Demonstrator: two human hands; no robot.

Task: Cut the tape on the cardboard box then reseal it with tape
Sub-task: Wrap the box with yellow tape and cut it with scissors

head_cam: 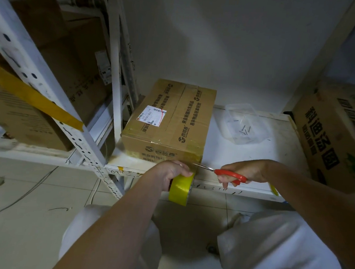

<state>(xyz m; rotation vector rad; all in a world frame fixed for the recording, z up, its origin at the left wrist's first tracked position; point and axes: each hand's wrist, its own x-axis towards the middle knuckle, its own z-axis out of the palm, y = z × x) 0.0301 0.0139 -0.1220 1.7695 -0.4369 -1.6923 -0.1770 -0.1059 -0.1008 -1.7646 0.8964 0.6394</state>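
A cardboard box (169,121) with a white shipping label lies on a white shelf (254,160), its flaps down and tape running along its top seam and down the near face. Just below the box's near edge, my left hand (169,173) grips a yellow tape roll (181,189). My right hand (245,172) holds red-handled scissors (228,174), their blades pointing left at the strip of tape stretched between roll and box.
A clear plastic tub (244,124) with small screws sits right of the box. Another printed carton (336,137) stands at the shelf's right end. White slotted rack posts (49,96) and stored cartons (26,119) fill the left. Tiled floor lies below.
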